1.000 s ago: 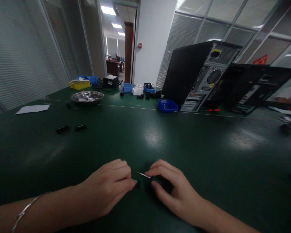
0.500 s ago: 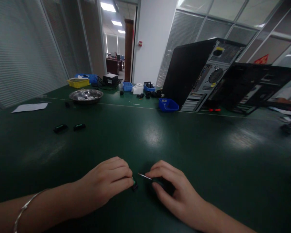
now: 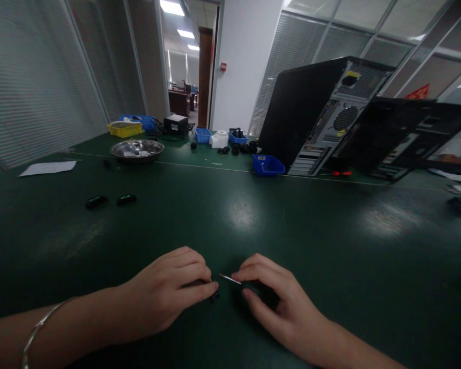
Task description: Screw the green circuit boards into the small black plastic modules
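Bare green table (image 3: pixel 253 215) ahead of both hands; two black parts (image 3: pixel 111 201) far left

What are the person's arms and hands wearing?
Both forearms are bare, with no sleeves in view. The left wrist has a thin silver bangle. The left hand and right hand have no gloves, and no rings show. The fingernails look short and plain.

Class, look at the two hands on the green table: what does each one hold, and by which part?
The left hand pinches a small dark part at its fingertips. The right hand grips a thin metal-tipped tool by its hidden handle.
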Available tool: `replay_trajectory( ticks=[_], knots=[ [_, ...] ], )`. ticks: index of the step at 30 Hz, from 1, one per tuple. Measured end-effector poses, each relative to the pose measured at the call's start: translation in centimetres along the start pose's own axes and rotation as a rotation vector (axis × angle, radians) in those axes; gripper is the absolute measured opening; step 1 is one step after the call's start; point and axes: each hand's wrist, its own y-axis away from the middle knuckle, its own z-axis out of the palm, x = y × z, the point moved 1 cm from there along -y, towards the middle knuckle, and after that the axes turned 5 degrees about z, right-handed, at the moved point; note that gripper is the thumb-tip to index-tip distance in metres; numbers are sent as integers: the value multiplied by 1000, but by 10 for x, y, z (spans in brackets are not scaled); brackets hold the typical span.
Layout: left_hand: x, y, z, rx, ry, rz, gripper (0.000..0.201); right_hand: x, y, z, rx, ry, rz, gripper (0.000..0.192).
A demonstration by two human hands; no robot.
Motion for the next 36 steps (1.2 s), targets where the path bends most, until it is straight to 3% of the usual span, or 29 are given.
replay_trajectory(
  ticks=[16,25,36],
  knots=[
    [6,0,2,-14,133,-86,6,0,0,0,-9,-6,-6,27],
    [5,0,3,-21,160,-122,13,0,1,0,-16,-9,2,26],
    [3,-1,3,-13,187,-50,30,1,-1,0,-20,-8,1,26]
  ],
)
